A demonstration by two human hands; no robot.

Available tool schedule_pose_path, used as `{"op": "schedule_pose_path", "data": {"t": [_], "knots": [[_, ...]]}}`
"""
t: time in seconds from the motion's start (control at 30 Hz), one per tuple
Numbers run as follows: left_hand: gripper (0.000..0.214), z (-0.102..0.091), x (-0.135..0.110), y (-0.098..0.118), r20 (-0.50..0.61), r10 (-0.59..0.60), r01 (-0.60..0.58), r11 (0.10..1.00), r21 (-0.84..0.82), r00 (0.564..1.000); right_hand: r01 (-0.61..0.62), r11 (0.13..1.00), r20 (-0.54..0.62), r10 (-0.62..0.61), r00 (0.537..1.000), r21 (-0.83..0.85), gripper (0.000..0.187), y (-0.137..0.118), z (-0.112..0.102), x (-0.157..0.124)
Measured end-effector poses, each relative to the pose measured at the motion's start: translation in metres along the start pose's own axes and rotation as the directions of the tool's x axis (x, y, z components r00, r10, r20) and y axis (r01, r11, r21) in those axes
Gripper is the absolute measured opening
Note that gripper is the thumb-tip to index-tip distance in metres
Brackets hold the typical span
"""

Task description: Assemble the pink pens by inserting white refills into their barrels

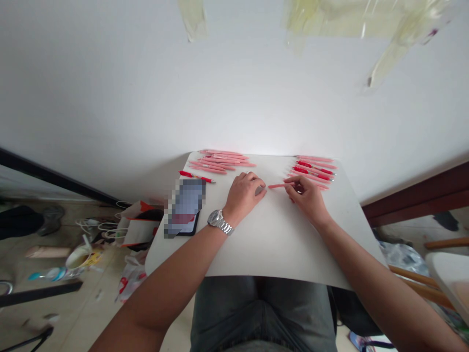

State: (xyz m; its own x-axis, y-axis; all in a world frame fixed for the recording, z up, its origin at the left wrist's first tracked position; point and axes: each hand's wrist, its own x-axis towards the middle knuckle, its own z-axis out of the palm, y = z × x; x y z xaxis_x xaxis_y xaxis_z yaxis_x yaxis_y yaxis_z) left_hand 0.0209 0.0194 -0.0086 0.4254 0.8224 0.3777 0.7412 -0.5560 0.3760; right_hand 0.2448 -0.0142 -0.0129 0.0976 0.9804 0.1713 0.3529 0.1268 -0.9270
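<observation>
Head view: thin pink pen barrel (276, 185), horizontal, pinched in right hand (307, 196).

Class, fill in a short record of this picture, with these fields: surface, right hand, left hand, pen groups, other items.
surface: white table
right hand: pinches a pink pen, which points left
left hand: curled beside that pen's free end; contents unclear; wristwatch on the wrist
pen groups: pink pile at far left; row with red clips at far right
other items: lone red pen; phone at left edge
</observation>
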Motion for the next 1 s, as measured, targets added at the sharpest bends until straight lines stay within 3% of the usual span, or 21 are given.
{"op": "schedule_pose_path", "data": {"t": [1.0], "knots": [[0.007, -0.0049, 0.0008, -0.0049, -0.032, -0.01, 0.01, 1.0, 0.023, 0.999, 0.002, 1.0, 0.021, -0.003, 1.0, 0.028, 0.035, -0.0002, 0.0003, 0.0002]]}}
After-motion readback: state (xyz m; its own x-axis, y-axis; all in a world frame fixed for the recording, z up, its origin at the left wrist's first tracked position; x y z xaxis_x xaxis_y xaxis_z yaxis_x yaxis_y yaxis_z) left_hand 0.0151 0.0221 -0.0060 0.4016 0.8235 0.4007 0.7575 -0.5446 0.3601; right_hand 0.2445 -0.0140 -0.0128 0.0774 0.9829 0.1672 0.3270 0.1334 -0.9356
